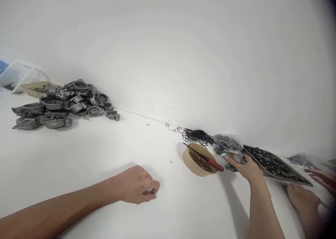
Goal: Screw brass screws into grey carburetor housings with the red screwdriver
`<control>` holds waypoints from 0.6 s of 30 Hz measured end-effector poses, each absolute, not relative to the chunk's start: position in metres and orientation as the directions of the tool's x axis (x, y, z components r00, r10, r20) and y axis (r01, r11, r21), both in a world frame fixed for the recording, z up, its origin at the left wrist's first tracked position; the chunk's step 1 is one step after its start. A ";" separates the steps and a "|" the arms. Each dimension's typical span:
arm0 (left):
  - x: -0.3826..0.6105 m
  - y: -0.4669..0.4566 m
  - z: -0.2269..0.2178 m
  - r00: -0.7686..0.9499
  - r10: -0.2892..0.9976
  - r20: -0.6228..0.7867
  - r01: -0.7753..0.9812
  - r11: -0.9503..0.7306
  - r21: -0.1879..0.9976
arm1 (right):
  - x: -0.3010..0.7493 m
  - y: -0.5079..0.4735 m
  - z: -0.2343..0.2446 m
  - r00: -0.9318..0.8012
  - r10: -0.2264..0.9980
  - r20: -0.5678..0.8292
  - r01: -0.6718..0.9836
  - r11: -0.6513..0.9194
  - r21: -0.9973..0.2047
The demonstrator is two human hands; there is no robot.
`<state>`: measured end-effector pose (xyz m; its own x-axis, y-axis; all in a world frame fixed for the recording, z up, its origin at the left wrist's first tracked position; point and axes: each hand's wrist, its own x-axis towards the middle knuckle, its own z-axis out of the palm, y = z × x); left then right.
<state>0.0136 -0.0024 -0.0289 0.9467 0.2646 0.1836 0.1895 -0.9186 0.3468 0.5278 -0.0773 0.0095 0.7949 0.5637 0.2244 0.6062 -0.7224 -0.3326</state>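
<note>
My left hand [140, 184] rests on the white table with its fingers curled and the thumb close to the index finger; whatever it may hold is hidden. To the right, my right hand [248, 167] is closed on the edge of a round metal part [234, 157], its thumb along the near side. Just left of that part stands a tan bowl [194, 168] full of small brass-coloured screws [199, 162]. A screwdriver [214, 164] with a red and black handle lies across the bowl. Behind the bowl is a tangle of black rubber rings [198, 136].
Grey metal housings [78, 98] are heaped at the left, before a yellowish tray [34, 90] and a white-framed container [19, 74]. A dark tray [275, 163] of small black and brass pieces lies right. Another person's hands [301, 197] are beside it. A white wall rises behind.
</note>
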 end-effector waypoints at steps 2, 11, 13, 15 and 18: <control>0.013 -0.002 -0.029 0.947 0.266 0.182 0.191 -0.918 0.348 | 0.520 -0.080 0.017 0.813 0.552 0.184 0.580 -0.743 -0.333; 0.016 -0.001 -0.030 0.943 0.283 0.177 0.197 -0.900 0.389 | 0.409 -0.078 0.063 0.610 0.718 0.335 0.792 -0.531 -0.302; 0.016 -0.001 -0.029 0.944 0.277 0.180 0.184 -0.894 0.408 | 0.387 -0.070 0.053 0.471 0.873 0.129 0.874 -0.441 -0.206; 0.016 -0.002 -0.029 0.943 0.272 0.191 0.169 -0.888 0.428 | 0.375 -0.063 0.039 0.385 0.923 0.023 0.921 -0.383 -0.065; 0.015 -0.004 -0.028 0.937 0.269 0.222 0.158 -0.895 0.417 | 0.370 -0.056 0.024 0.343 0.932 0.116 0.934 -0.351 0.058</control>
<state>0.0149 -0.0042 -0.0284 0.9374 0.2686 0.2217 0.1579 -0.8952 0.4167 0.3702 -0.0564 0.0240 0.3433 0.9320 0.1165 0.9345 -0.3514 0.0575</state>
